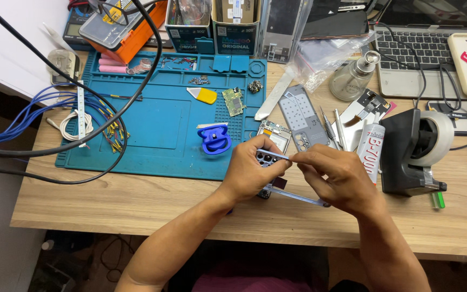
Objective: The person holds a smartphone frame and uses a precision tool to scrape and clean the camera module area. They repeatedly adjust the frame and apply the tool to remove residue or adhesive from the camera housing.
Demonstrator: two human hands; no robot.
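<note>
Fingers of the left hand (255,167) curl tightly around an opened phone frame (270,158) at the blue mat's (158,124) near edge, forearm angled up from below. Right hand (335,176) pinches the frame's thin strip from the opposite side. A white glue tube (373,150) with red lettering lies just right; boxed parts (236,24) stand behind.

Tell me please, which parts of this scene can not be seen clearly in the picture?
Head view only:
- Phone frame: its middle is hidden by the left hand and right hand.
- Fingertips of both hands: whatever they pinch is too small to tell.
- Laptop: its screen is cut off by the top edge.
- Screws on the blue mat: too small to count.
</note>
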